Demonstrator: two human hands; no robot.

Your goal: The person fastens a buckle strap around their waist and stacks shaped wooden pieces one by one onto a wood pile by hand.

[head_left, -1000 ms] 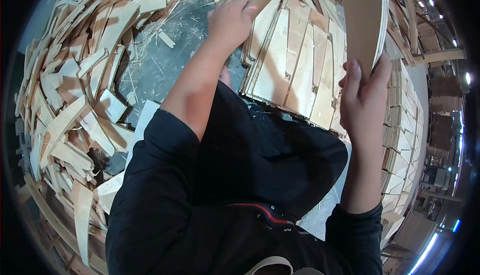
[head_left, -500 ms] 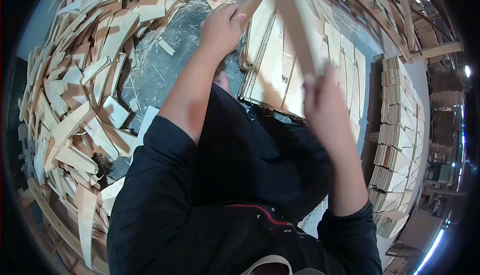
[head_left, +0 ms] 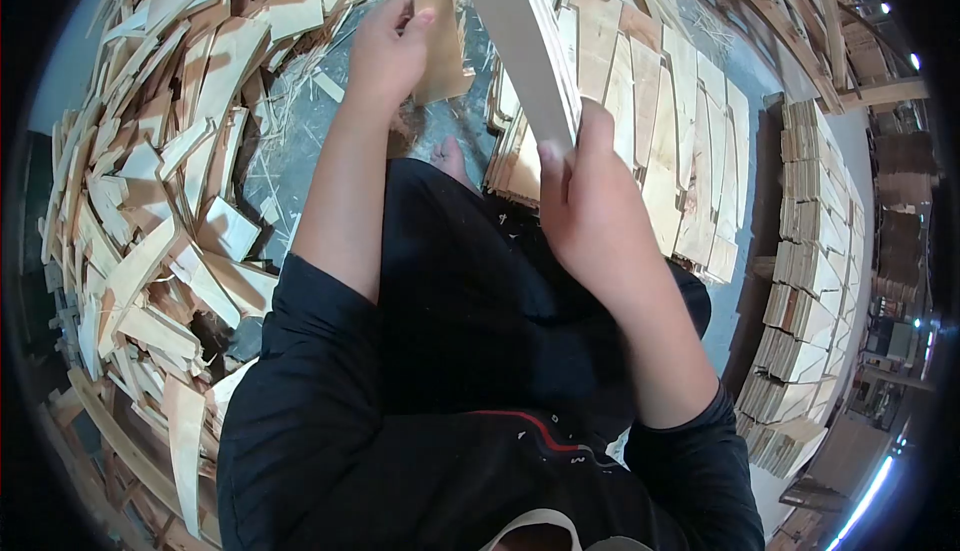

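Note:
My left hand [head_left: 385, 59] is closed on the edge of a short, flat wooden board [head_left: 441, 56], held upright over the floor. In my right hand [head_left: 598, 201] is a long, slightly curved piece of plywood [head_left: 515, 36], gripped near its lower end between thumb and fingers. This piece slants up and to the left, and its far end leaves the top of the view. Pale edge lines run along its right side. Just beyond my right hand lie rows of stacked wooden pieces [head_left: 655, 116].
A big jumbled heap of wood offcuts [head_left: 150, 201] covers the left side. More neat stacks of wooden pieces [head_left: 805, 281] stand along the right. A bare foot [head_left: 449, 158] rests on the grey floor [head_left: 300, 131], where splinters lie scattered.
My left hand has moved left with the wooden board, which now hangs clear of the stacked rows. My right hand has moved left and lower with the plywood piece.

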